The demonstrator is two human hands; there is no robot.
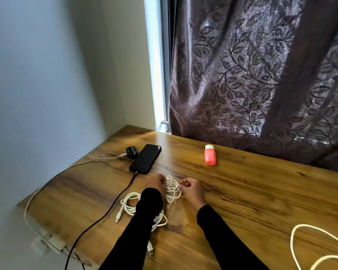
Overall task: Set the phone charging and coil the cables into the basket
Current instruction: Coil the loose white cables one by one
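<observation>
At lower centre, a white cable coil (172,189) is held upright between both hands (155,183), pinched left and right (191,190); no basket is seen.

Colours on the brown wooden table (242,191)

The flat phone (145,158) is black, the coiled cable (172,189) white, the little plastic bottle (210,155) orange-red, the long sleeves (222,234) black, the purple-brown curtain (261,75) leafy.

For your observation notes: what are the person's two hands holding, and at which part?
Both hands hold one small white coiled cable: the left hand pinches the coil's left side, the right hand its right side.
</observation>
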